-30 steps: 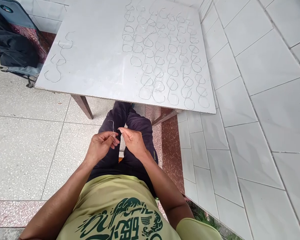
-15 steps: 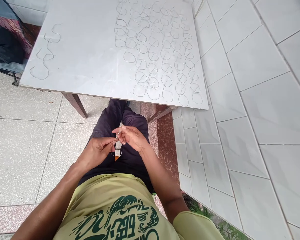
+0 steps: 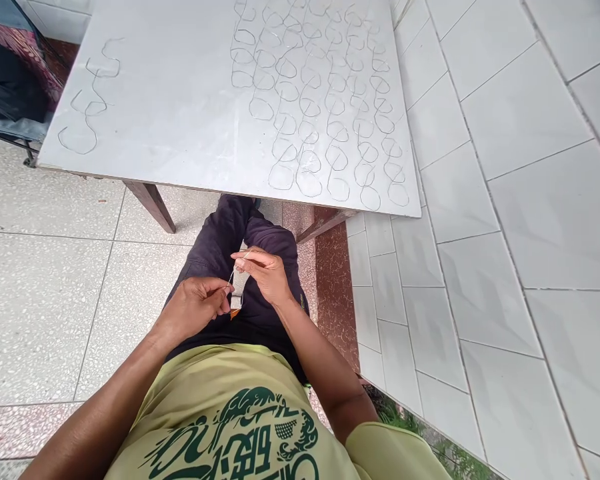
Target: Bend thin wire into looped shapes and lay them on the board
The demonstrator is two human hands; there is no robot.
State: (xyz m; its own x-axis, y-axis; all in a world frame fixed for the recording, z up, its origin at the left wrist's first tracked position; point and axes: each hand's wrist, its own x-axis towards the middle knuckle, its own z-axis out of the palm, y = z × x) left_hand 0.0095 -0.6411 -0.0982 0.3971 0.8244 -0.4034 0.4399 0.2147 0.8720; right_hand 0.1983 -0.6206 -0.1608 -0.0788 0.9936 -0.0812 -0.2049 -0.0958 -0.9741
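Note:
A thin pale wire [image 3: 231, 275] runs between my two hands above my lap, with a curved part hanging below. My left hand [image 3: 193, 305] pinches its lower part between thumb and fingertips. Above and to the right, my right hand [image 3: 266, 272] grips the upper part, thumb pressed against the fingers. A small orange piece [image 3: 235, 313] shows just below the hands; what it belongs to is unclear. Ahead, on the white tabletop [image 3: 175, 100], rows of thin wire loops [image 3: 309, 107] cover the right side. Several open wire curves [image 3: 96, 105] lie at the left end.
A wooden table leg [image 3: 153, 205] stands left of my legs, and another [image 3: 323, 227] slants on the right. White wall tiles [image 3: 480, 200] rise close on the right. A dark bag-like item [image 3: 10, 87] is at the far left, above the speckled floor [image 3: 40, 300].
My right hand has moved slightly up and away from the left, and its fingers have closed together. More wire shows stretched between the hands. The view has shifted slightly.

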